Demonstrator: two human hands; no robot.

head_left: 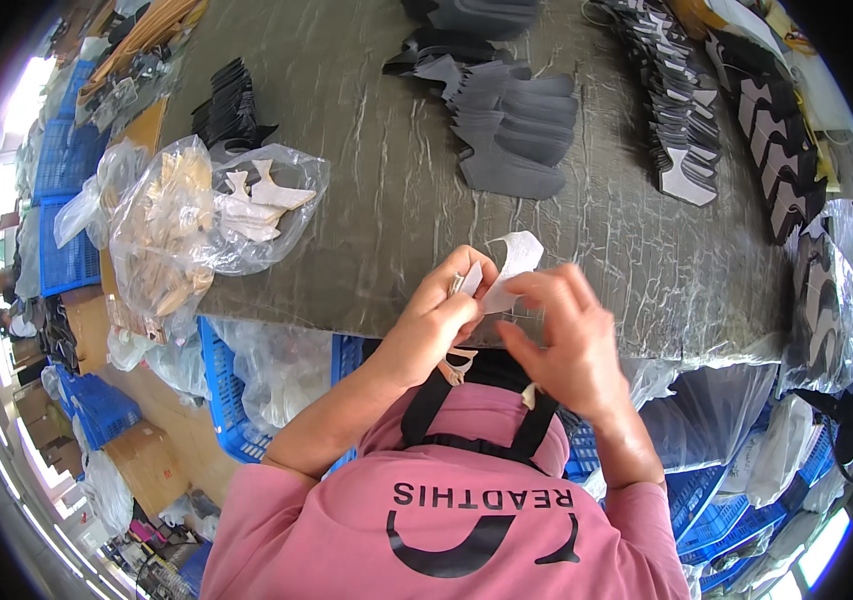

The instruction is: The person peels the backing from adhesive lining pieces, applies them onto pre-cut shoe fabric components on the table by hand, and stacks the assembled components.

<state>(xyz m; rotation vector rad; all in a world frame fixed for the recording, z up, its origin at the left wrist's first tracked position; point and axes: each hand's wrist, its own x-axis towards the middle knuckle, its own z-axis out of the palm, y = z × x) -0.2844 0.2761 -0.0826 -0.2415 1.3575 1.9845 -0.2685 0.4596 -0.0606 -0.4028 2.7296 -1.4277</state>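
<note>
My left hand is closed around white cut pieces at the near edge of the table. One curved piece sticks up beyond the fingers, and a smaller white bit shows against the palm. To the right, my right hand has its thumb and fingers apart, slightly blurred. Its fingertips are close to the white piece; whether they touch it, I cannot tell. Beyond both hands lies a fanned stack of dark grey cut pieces.
A clear plastic bag of tan and white cut pieces lies at the left, near a black stack. Rows of grey-and-black pieces line the right side. Blue crates stand below the table.
</note>
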